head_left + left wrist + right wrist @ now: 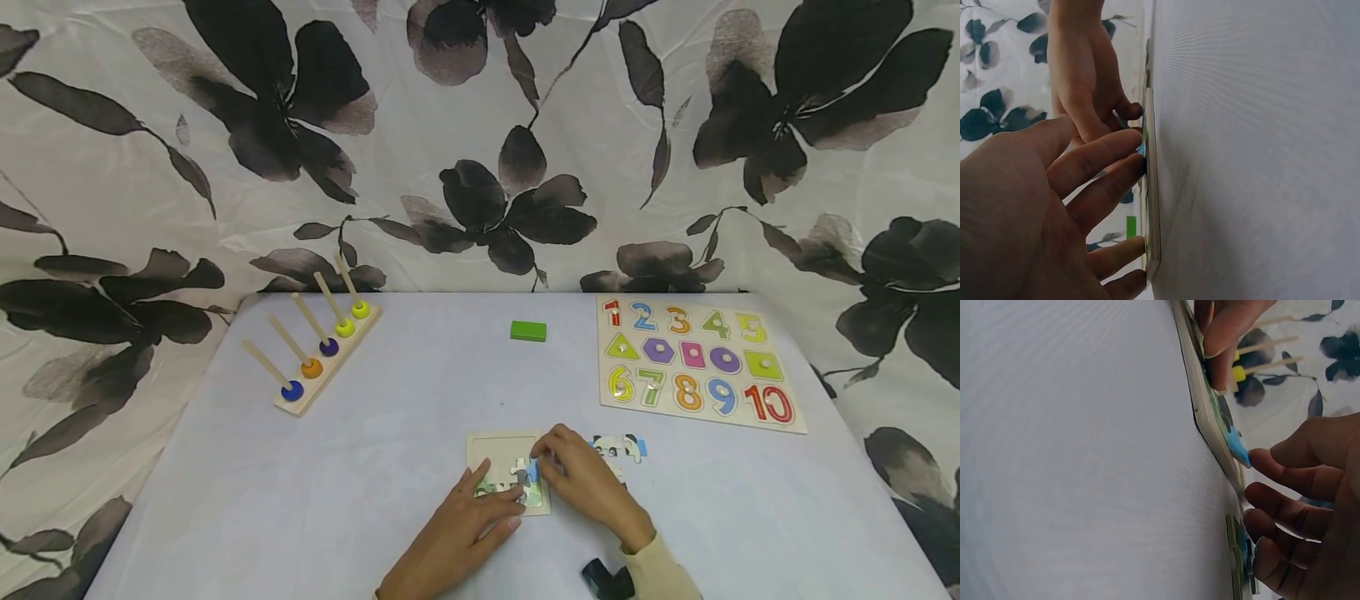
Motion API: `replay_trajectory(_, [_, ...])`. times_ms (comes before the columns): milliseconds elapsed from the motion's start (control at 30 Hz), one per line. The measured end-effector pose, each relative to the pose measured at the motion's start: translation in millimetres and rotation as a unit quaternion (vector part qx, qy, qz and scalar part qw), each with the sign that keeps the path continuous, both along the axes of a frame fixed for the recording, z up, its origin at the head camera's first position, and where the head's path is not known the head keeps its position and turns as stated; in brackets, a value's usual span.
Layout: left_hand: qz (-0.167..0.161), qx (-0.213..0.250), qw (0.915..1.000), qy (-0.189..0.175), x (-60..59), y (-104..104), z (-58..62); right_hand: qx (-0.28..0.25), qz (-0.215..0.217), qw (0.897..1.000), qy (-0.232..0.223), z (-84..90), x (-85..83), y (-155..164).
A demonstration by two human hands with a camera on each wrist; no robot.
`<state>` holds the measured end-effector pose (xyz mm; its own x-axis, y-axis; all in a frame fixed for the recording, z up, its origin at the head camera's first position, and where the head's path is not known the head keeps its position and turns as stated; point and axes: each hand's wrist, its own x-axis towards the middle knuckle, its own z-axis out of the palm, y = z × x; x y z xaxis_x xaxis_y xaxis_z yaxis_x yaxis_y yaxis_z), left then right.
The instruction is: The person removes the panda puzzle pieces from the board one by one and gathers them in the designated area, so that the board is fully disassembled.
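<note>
A small wooden jigsaw tray (498, 450) lies near the table's front edge, partly filled with pieces. My left hand (495, 500) rests on its lower part with straight fingers (1110, 178) pressing the tray edge (1150, 206). My right hand (546, 463) curls over the tray's right side and pinches a blue and white puzzle piece (527, 473) at its fingertips. In the right wrist view that blue piece (1239, 449) sits tilted, one end raised off the tray (1207, 412), with a fingertip (1260, 457) against it. Loose puzzle pieces (621, 448) lie just right of the tray.
A number and shape peg board (697, 362) lies at the back right. A green block (528, 331) sits at the back middle. A wooden peg rack (318, 354) with coloured rings stands at the back left. A flowered cloth hangs behind the table.
</note>
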<state>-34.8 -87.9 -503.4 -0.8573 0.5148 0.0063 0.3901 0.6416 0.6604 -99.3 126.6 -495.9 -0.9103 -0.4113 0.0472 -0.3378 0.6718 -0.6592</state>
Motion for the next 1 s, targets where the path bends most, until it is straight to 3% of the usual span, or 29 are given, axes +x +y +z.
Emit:
replay_trajectory(233, [0.000, 0.002, 1.0000, 0.009, 0.7, -0.1, 0.1, -0.015, 0.008, 1.000, -0.011, 0.7, -0.2, 1.7])
replay_trajectory(433, [-0.002, 0.002, 0.9998, 0.021, 1.6, -0.7, 0.7, -0.026, 0.040, 0.999, -0.022, 1.4, -1.4, 4.0])
replay_trajectory(700, [-0.005, 0.002, 0.9999, 0.011, 0.1, -1.5, 0.7, -0.065, 0.077, 0.994, -0.034, -2.3, -1.2, 4.4])
replay_trajectory(1000, [-0.007, -0.003, 0.9999, 0.011, 0.0, -0.9, 0.4, -0.060, 0.084, 0.994, -0.024, -4.4, -1.2, 3.2])
